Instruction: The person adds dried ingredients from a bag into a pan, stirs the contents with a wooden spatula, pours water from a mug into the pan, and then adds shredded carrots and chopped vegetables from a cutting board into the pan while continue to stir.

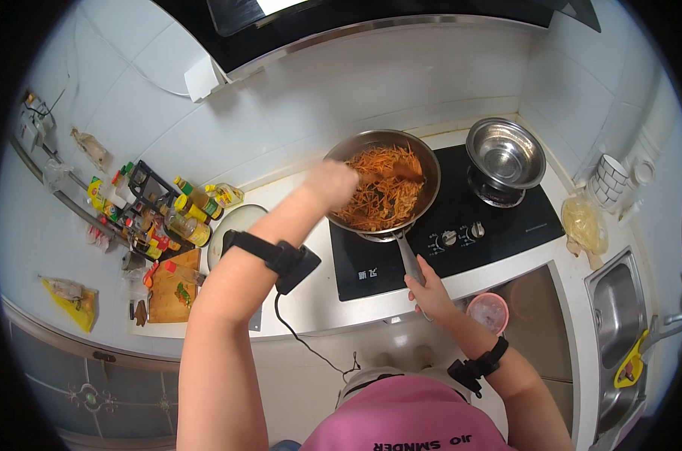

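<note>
A steel frying pan (pixel 434 194) sits on the left burner of a black gas hob (pixel 374 259). Shredded carrot (pixel 383 160) mixed with paler pieces covers much of its bottom. My left hand (pixel 334 183), blurred, reaches over the pan's left rim. It grips a brown spatula (pixel 405 172), whose blade lies among the shreds. The fingers of my right hand (pixel 430 290) are wrapped around the pan's grey handle (pixel 409 259), which points towards me.
A steel basin (pixel 505 152) rests over the right burner. Leftward stand several sauce bottles (pixel 197 203), a round pale lid (pixel 245 217) and a wooden cutting board (pixel 163 299) with chopped greens. A sink (pixel 617 299) is at right. Below the counter is a pink bucket (pixel 488 313).
</note>
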{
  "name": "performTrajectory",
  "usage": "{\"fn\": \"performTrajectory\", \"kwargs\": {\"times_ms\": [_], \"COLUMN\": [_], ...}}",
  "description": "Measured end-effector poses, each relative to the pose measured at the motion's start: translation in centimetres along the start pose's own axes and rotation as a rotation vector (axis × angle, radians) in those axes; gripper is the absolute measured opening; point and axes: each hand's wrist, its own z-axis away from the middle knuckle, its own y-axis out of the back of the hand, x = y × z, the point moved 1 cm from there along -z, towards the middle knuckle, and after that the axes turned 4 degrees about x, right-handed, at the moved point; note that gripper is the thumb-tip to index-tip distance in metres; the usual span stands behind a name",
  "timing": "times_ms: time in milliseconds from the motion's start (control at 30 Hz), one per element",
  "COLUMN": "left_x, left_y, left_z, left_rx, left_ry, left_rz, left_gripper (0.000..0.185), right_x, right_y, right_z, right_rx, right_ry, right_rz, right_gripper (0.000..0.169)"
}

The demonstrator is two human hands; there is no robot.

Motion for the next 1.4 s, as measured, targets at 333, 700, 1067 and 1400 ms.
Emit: {"fn": "performTrajectory", "kwargs": {"times_ms": [333, 700, 1067, 1400], "left_x": [-0.2, -0.1, 2.1, -4.1], "left_y": [-0.8, 2.9, 12.4, 8.3], "left_z": [5.6, -0.7, 6.3, 4.4], "left_rx": [-0.286, -0.119, -0.353, -0.250], "left_ry": [0.193, 0.353, 0.142, 0.178], "left_rz": [-0.090, 0.089, 0.057, -0.193], "left_gripper": [0.056, 0.024, 0.017, 0.017], "right_x": [0.6, 1.0, 1.0, 0.8], "right_y": [0.4, 1.4, 2.1, 1.8], "right_z": [-0.4, -1.1, -1.0, -1.0], "right_rx": [-0.058, -0.093, -0.075, -0.090], "right_ry": [0.003, 0.007, -0.001, -0.013], "right_rz": [-0.063, -0.169, -0.188, -0.104], "right_gripper": [0.068, 0.068, 0.068, 0.067]}}
